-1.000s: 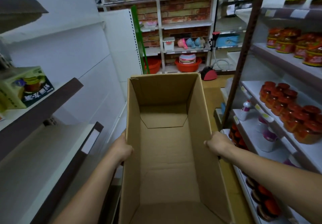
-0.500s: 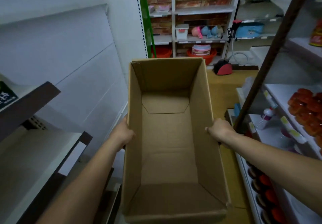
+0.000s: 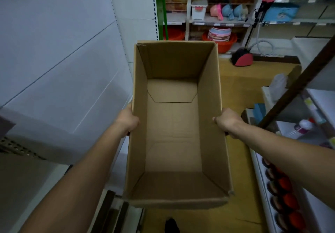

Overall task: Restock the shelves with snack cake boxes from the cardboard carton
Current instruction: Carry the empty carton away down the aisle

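Since the frame half a second earlier, your grip on the cardboard carton (image 3: 174,133) is unchanged. The carton now sits lower in view with its near wall fully visible, and the dark-edged shelf at left is gone from the picture. Your left hand (image 3: 127,121) clasps the left long wall and your right hand (image 3: 227,120) the right, both at mid-length. The fingers curl round the outside, mostly hidden. The carton hangs between them above the floor (image 3: 244,87), open top up, bare bottom showing.

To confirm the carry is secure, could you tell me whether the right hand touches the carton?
Touching: the head view shows the right hand gripping the carton at its right wall.
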`<act>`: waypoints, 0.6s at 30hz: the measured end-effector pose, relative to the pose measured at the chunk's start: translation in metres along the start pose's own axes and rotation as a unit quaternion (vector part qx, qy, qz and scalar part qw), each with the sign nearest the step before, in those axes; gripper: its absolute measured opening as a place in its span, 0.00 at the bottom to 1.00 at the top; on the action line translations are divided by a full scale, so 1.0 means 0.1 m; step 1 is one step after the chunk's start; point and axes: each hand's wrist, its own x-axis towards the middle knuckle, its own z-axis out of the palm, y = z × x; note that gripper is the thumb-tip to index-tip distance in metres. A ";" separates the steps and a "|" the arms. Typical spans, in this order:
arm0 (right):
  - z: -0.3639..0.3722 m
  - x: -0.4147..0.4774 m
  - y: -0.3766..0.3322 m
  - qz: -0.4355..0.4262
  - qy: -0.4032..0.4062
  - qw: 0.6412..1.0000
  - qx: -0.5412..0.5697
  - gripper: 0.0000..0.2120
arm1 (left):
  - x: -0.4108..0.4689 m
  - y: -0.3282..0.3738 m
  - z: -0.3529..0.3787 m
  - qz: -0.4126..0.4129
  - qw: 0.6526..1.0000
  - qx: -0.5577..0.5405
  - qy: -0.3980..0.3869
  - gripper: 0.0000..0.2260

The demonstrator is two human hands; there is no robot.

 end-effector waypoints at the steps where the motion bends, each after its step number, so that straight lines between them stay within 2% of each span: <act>1: 0.02 0.08 -0.08 -0.001 0.001 1.000 0.001 0.14 | 0.11 0.02 -0.03 0.001 1.000 -0.002 -0.002 0.28; 7: 0.10 0.47 -0.45 0.006 -0.003 1.000 0.008 0.11 | 0.60 0.13 -0.22 0.000 1.000 0.001 0.001 0.26; 14: 0.28 0.91 -0.67 0.007 -0.006 0.999 0.046 0.10 | 0.99 0.19 -0.32 -0.016 1.000 0.006 0.002 0.31; 18: 0.41 1.23 -0.79 0.005 -0.019 0.998 0.054 0.08 | 1.23 0.19 -0.35 -0.027 1.000 0.005 0.005 0.31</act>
